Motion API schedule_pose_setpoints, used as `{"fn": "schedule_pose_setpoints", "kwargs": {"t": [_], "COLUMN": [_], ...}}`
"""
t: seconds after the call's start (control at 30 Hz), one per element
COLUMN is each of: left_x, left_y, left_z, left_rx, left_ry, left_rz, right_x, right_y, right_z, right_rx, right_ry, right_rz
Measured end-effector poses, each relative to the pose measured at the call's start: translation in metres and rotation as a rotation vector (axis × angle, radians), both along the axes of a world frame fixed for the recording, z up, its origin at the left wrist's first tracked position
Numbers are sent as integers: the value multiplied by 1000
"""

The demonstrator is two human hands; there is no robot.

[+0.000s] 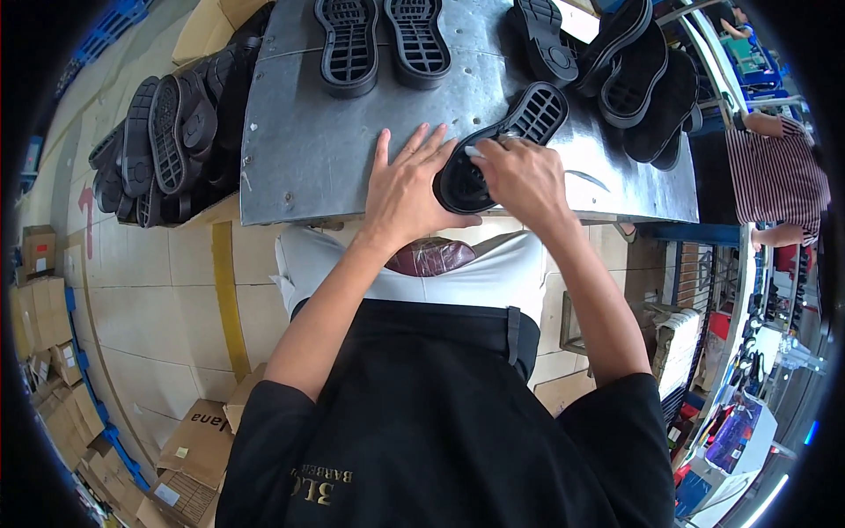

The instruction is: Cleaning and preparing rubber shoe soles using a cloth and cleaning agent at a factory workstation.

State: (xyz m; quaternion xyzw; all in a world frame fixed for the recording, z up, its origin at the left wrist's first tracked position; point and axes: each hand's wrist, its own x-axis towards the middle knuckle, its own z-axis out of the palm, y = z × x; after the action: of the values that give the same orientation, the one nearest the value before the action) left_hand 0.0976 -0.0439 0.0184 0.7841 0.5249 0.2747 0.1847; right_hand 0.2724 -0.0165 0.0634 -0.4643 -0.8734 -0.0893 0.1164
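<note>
A black shoe sole (539, 114) lies slanted near the front edge of the metal table, its grid-patterned inner side facing up. My left hand (407, 187) rests flat with fingers spread, braced against the sole's near end, the thumb along the table edge. Over the middle of the sole, my right hand (528, 176) is closed on a small white piece (475, 152). Only its tip shows, so its kind is unclear. Two more black soles (349, 48) lie side by side at the back of the table, and another (544, 40) sits farther right.
Black soles (647, 79) pile up at the table's right. Left of the metal table (304, 158), a cardboard box holds many dark soles (167, 132). A wrapped dark red object (433, 257) sits at my lap. Another person in a striped top (775, 172) stands right.
</note>
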Motion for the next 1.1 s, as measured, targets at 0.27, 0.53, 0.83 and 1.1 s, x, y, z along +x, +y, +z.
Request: {"fn": "schedule_pose_setpoints", "kwargs": {"t": [0.27,0.53,0.83,1.1], "left_x": [-5,-36,-118,-91], "left_y": [6,18,22,30], "left_z": [-2,7,41,12], "left_rx": [14,-91,-129,336], "left_ry": [76,40,-283,-486], "left_rz": [1,-165,-153,585], "right_x": [-22,31,26,-93], "right_y": [-26,13,30,98], "right_z": [19,69,55,75], "right_rx": [-148,-326,-450,-337], "right_ry": [-222,-187,-117,250], "right_rz": [263,14,7,-345]}}
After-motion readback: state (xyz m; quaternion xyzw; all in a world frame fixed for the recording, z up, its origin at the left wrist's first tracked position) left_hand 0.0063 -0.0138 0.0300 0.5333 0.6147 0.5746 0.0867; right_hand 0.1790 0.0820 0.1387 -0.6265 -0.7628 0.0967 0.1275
